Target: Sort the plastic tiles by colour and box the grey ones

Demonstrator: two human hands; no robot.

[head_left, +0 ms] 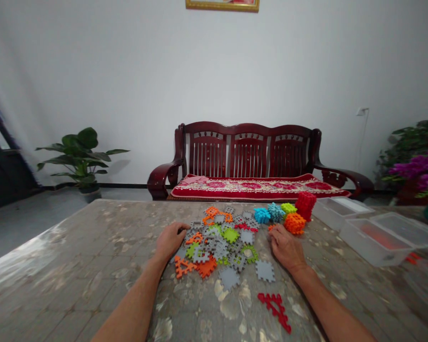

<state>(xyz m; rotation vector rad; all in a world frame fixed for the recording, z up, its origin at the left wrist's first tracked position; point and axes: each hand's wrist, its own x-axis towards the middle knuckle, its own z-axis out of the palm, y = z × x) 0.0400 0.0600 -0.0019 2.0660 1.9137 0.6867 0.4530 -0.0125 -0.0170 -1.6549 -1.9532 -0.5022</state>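
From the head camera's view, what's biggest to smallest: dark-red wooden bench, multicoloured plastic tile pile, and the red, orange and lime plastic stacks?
Dark-red wooden bench
Multicoloured plastic tile pile
Red plastic stack and orange plastic stack: too alike to rank
Lime plastic stack, partly hidden

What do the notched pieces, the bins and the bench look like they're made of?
Notched pieces: probably matte plastic, with flat, even colour and uniform teeth. Bins: likely smooth plastic, with cloudy, translucent walls. Bench: apparently varnished wood; highlights gleam on its dark red surface.
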